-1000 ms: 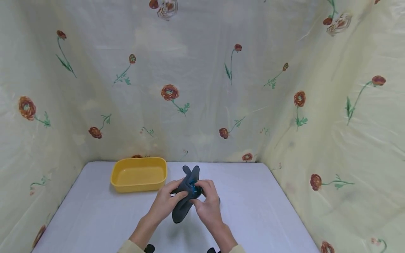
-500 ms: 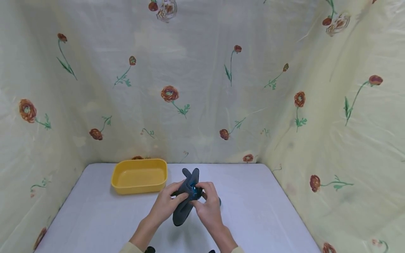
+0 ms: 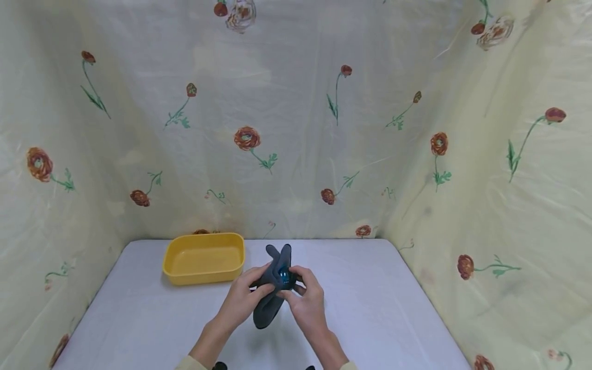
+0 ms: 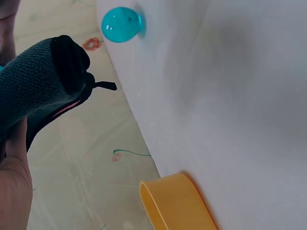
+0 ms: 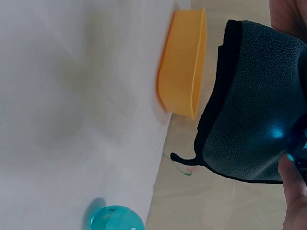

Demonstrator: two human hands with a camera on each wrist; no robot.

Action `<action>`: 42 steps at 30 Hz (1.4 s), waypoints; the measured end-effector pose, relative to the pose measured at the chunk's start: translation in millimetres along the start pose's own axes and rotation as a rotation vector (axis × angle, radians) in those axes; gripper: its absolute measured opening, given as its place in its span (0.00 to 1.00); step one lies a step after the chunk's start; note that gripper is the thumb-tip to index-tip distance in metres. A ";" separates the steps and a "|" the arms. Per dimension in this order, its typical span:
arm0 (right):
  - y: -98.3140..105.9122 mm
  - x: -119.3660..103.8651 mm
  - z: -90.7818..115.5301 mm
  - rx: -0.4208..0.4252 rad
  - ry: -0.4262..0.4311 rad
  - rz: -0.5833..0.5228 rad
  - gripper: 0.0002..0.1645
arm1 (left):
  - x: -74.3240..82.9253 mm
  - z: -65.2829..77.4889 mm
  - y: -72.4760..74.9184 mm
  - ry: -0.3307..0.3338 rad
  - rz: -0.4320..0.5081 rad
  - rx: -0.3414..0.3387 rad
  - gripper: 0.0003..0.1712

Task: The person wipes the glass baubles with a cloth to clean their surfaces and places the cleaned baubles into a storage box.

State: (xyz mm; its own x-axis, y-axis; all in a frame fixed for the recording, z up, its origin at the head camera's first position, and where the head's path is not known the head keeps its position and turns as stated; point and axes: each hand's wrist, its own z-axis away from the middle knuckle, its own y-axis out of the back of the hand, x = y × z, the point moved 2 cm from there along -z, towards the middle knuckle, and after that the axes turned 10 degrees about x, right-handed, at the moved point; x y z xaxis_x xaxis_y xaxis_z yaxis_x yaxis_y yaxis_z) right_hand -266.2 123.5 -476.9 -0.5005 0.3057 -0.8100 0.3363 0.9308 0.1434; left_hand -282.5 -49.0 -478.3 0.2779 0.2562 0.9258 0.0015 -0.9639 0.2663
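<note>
Currently includes dark cloth (image 5: 254, 105) gripped in left hand (image 3: 241, 294), shiny blue object (image 3: 285, 277) pinched in right hand (image 3: 306, 298) against cloth, plus turquoise ball (image 4: 120, 25) and yellow tray (image 3: 205, 278) on white table (image 3: 374, 313).

Soft light, blurry shadow on the bench (image 3: 379, 313) below left grip (image 3: 239, 295) and right grip (image 3: 306, 300)! Blue glints between them!

A yellow tub (image 3: 208, 276) blocks the worktop's (image 3: 388, 313) far left; a turquoise ball (image 4: 120, 25) stands well apart from it. The left hand (image 3: 240, 294), right hand (image 3: 309, 299), dark cloth (image 3: 268, 311) and shiny blue object (image 3: 285, 278) obstruct the middle. Room to pass lies rightward.
</note>
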 end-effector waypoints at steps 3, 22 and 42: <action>1.6 0.5 0.4 -0.005 -0.023 -0.018 0.32 | 0.6 0.4 -0.6 0.008 0.004 -0.002 0.27; 6.7 4.8 3.0 -0.007 -0.186 -0.039 0.30 | -0.1 0.0 -2.2 0.010 0.049 -0.067 0.28; 9.4 7.6 -1.0 -0.073 -0.285 -0.134 0.24 | 1.9 0.0 -4.6 -0.001 0.060 -0.087 0.29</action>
State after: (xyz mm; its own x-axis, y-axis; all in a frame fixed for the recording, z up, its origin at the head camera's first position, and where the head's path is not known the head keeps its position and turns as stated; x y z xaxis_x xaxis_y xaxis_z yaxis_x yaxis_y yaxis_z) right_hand -267.6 134.7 -481.1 -0.2892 0.1202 -0.9497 0.2190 0.9741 0.0566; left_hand -282.0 -44.0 -477.7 0.2756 0.1980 0.9407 -0.0988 -0.9675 0.2326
